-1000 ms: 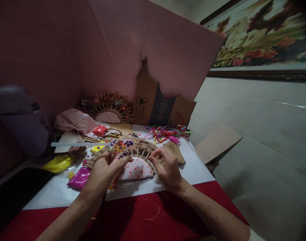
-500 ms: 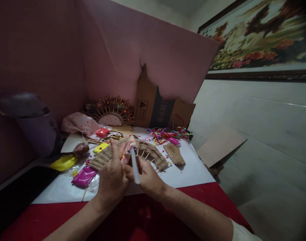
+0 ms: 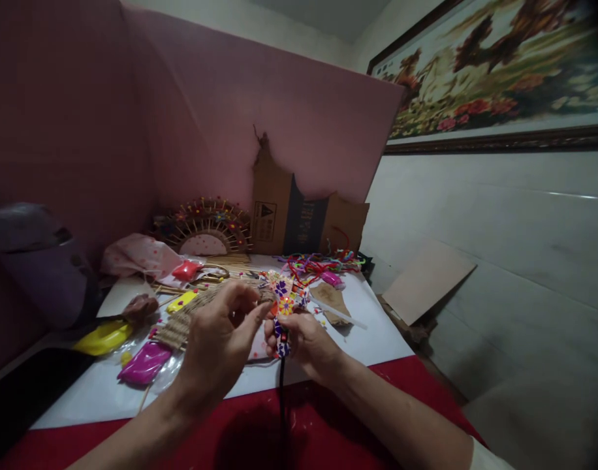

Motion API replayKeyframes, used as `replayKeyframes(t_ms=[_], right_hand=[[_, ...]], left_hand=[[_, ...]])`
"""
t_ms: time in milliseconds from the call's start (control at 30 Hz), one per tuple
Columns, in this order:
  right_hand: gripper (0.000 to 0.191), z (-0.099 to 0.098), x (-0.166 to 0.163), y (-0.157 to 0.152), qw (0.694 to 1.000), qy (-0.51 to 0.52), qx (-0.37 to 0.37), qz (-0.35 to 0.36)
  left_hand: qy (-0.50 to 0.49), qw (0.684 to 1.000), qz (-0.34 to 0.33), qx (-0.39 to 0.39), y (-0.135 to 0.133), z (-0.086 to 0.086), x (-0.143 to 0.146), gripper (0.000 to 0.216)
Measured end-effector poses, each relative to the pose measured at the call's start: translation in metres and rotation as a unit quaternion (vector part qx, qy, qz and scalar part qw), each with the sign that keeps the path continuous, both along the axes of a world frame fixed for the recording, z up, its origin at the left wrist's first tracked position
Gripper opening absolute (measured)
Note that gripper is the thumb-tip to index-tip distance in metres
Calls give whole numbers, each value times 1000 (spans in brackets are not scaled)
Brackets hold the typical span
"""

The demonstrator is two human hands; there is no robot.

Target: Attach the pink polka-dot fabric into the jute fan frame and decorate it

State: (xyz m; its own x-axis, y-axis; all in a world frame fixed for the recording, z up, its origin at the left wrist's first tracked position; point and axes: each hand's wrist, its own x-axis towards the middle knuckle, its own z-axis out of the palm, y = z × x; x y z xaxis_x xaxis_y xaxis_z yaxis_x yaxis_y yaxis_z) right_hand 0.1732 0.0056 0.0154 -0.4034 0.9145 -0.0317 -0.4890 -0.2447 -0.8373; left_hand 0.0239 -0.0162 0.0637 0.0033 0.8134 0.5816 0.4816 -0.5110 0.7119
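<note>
My right hand (image 3: 311, 343) is wrapped round the handle of a glue gun (image 3: 285, 303) with a bright flower pattern. The gun lies sideways, a black cord (image 3: 282, 398) hanging from its handle and a pale glue stick (image 3: 345, 316) poking out to the right. Just left of the gun is my left hand (image 3: 218, 333), fingers half curled and the thumb apart from the forefinger; no object shows in it. Beneath my hands lies an arched piece of woven twine (image 3: 181, 323), largely covered by them.
Behind stand a stick-and-bead fan (image 3: 204, 225) and torn cardboard (image 3: 274, 219). Coloured cords (image 3: 323, 264) and a cardboard scrap (image 3: 331, 300) lie on the right. Magenta clay (image 3: 145, 363), yellow clay (image 3: 103, 339) and a dark flat object (image 3: 34, 385) are at left, near a purple container (image 3: 49, 274).
The glue gun has turned from pointing away to lying sideways, its stick now towards the right. My left hand has drawn back and its fingers have curled. The view has shifted slightly.
</note>
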Motion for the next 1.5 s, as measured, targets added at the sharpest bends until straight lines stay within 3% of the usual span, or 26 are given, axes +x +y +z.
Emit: replayKeyframes(t_ms=[100,200,333,467,733,1000,1167,1267,1367,1500], right_hand=[[22,-6,6,0,999,30,-5,-14],[20,-12,7,0,999,43,-1,-17],[18,-15,8,-1,999,45,-2,-11],[21,-14,8,-3,999,52,-13,-4],[20,-14,9,-6,998,55,-15,13],[19,-16,10,-5,999,50,3,16],[18,-17,9,-5,999,25,25,19],[18,-17,8,-5,999,7,45,20],[22,-15,7,-6,998,-8,57,11],[18,-13,4,-7,996,-51,72,5]], left_hand=[[-36,999,-24,-4,9,-4,5,17],[-54,998,-8,-12,13,-16,7,25],[-112,989,-18,-98,11,-35,7,40],[-140,977,-27,-159,13,-43,7,45],[-165,976,-43,-135,26,-54,3,18],[-139,979,-52,-142,23,-53,4,41],[-119,981,-72,-139,24,-58,6,26],[-80,990,-74,-94,24,-64,5,16],[2,998,-56,33,23,-67,3,14],[206,957,-35,203,20,-66,2,32]])
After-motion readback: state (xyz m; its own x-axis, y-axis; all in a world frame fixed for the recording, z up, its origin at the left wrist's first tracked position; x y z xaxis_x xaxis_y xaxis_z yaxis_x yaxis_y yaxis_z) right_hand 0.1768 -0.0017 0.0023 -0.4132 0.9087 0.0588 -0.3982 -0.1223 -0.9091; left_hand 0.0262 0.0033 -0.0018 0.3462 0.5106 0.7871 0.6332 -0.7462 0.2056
